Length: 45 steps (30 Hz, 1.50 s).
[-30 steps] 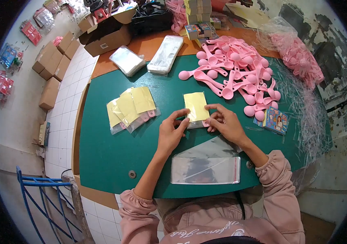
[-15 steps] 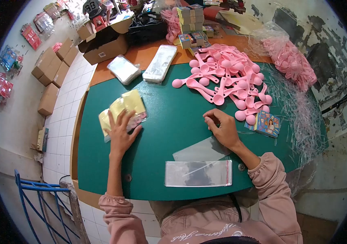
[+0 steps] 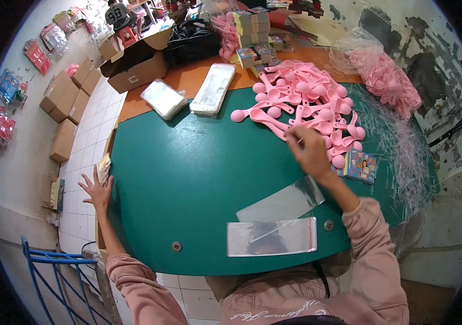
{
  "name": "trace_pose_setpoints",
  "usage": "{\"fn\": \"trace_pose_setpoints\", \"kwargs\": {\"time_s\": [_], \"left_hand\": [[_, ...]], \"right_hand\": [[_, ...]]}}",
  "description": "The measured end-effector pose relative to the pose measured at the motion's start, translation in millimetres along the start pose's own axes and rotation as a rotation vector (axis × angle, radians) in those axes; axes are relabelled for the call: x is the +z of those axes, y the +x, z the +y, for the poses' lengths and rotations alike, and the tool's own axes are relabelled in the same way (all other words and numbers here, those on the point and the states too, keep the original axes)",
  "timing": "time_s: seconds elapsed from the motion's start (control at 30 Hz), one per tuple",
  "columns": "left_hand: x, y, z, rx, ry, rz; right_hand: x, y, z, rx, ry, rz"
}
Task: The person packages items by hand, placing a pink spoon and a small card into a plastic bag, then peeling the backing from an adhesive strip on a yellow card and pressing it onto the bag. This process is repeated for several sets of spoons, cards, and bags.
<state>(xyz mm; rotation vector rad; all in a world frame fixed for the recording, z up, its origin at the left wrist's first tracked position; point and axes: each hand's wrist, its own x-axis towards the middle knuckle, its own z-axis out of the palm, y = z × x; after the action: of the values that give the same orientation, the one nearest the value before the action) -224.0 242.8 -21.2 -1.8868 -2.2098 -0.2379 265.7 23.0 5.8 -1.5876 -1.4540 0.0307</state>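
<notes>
My left hand (image 3: 96,190) is at the table's left edge with its fingers spread. Its fingertips are against the yellow-backed plastic packets (image 3: 103,169), which sit at that edge, partly hidden by the hand. My right hand (image 3: 311,151) reaches over the near side of a heap of pink measuring spoons (image 3: 309,92). Thumb and fingers are curled together there, and what lies between them is hidden. Just below the right forearm, one clear plastic sleeve (image 3: 282,201) lies slanted, and a stack of clear sleeves (image 3: 271,238) lies nearer me.
Small colourful printed cards (image 3: 360,165) lie right of the spoons. Two stacks of clear bags (image 3: 163,100) stand at the back left, near an open cardboard box (image 3: 136,73). Crumpled plastic film (image 3: 404,162) covers the right side. Bundled card stacks (image 3: 252,32) rise at the back.
My left hand has slid the yellow-backed packets leftward across the green table to its edge. My right hand has moved forward to the spoons, uncovering more of the slanted sleeve.
</notes>
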Motion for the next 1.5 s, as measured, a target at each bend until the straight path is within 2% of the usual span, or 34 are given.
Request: {"fn": "trace_pose_setpoints", "kwargs": {"time_s": [0.07,0.1,0.13,0.17,0.2,0.23,0.27,0.3,0.33,0.37,0.4,0.43,0.47,0.5,0.53,0.57,0.6,0.7,0.8,0.87,0.93,1.03,1.13,1.17,1.2,1.3,1.4,1.5], "left_hand": [[25.1,19.5,-15.7,0.044,-0.137,0.314],[-18.7,-9.8,26.1,0.032,-0.118,0.233],[-35.5,-28.0,53.7,0.223,-0.319,0.206],[-49.7,-46.7,81.7,0.415,-0.522,0.178],[-73.0,-81.1,124.3,0.621,-0.558,0.27],[-89.6,-113.7,161.5,0.69,-0.652,0.108],[-94.2,-145.1,193.7,0.851,-0.716,0.043],[-97.0,-176.9,221.9,0.907,-0.884,-0.199],[-104.0,-208.7,249.5,0.942,-0.824,-0.366],[-107.4,-233.1,268.4,1.002,-0.819,-0.428],[-99.8,-252.3,284.2,1.085,-0.863,-0.311],[-97.0,-261.6,294.9,1.101,-0.825,-0.194],[-91.8,-259.6,297.3,1.105,-0.829,-0.19],[-85.8,-255.1,296.3,1.079,-0.964,-0.34],[-83.5,-249.7,292.2,1.042,-1.094,-0.497],[-82.0,-239.1,286.0,1.061,-1.121,-0.603],[-82.4,-229.1,277.8,1.061,-1.118,-0.603],[-82.3,-200.6,257.5,1.038,-1.129,-0.699],[-81.0,-183.6,251.3,0.979,-1.087,-0.696],[-85.7,-179.9,254.1,0.772,-1.226,-0.904],[-81.8,-180.7,257.0,0.78,-1.204,-0.88],[-77.4,-177.0,256.4,0.777,-1.154,-0.917],[-72.8,-175.9,253.7,0.81,-1.237,-0.871],[-72.9,-174.0,253.6,0.875,-1.206,-0.785],[-72.9,-172.3,253.4,0.938,-1.173,-0.699],[-73.6,-167.7,251.3,0.938,-1.027,-0.718],[-82.5,-170.5,251.2,0.825,-1.13,-0.793],[-78.4,-160.4,245.2,0.863,-1.016,-0.739]], "right_hand": [[-6.3,32.0,28.7,-0.03,-0.165,-0.018],[-7.8,42.3,38.7,0.023,-0.389,-0.036],[-8.4,50.0,43.8,0.074,-0.616,-0.052],[-7.1,56.7,42.6,0.068,-0.614,-0.051],[-5.1,62.6,39.8,0.238,-0.661,-0.13],[-4.7,66.4,37.2,0.408,-0.706,-0.207],[-4.6,66.5,37.7,0.402,-0.708,-0.21],[-4.0,66.4,41.4,0.426,-0.685,-0.212],[-3.3,64.9,46.3,0.451,-0.663,-0.217],[-3.3,61.5,52.4,0.428,-0.593,-0.133],[-6.7,60.0,56.7,0.423,-0.596,-0.13],[-11.2,58.2,61.0,0.42,-0.371,-0.057],[-15.6,56.6,66.5,0.411,-0.146,0.015],[-16.9,52.5,74.8,0.343,-0.007,0.041],[-22.5,48.2,60.1,0.346,-0.008,0.04],[-28.5,40.8,43.3,0.403,0.293,-0.003],[-31.0,33.7,25.8,0.453,0.596,-0.045],[-18.5,7.1,-2.4,0.38,0.738,0.07],[-10.3,-8.5,-13.7,0.34,0.702,0.099],[-5.4,-12.1,-11.4,0.327,0.698,0.097],[-3.7,-15.3,-7.5,0.347,0.596,0.043],[-2.1,-16.4,-1.4,0.354,0.457,0.068],[-1.6,-16.9,-0.1,0.349,0.351,0.054],[-2.1,-17.0,-0.1,0.345,0.307,0.044],[-2.9,-16.8,-0.8,0.346,0.305,0.043],[-4.2,-15.9,-3.0,0.374,0.306,0.011],[-5.0,-16.0,-4.0,0.371,0.284,-0.007],[-4.8,-15.5,-5.1,0.407,0.285,-0.031]]}}
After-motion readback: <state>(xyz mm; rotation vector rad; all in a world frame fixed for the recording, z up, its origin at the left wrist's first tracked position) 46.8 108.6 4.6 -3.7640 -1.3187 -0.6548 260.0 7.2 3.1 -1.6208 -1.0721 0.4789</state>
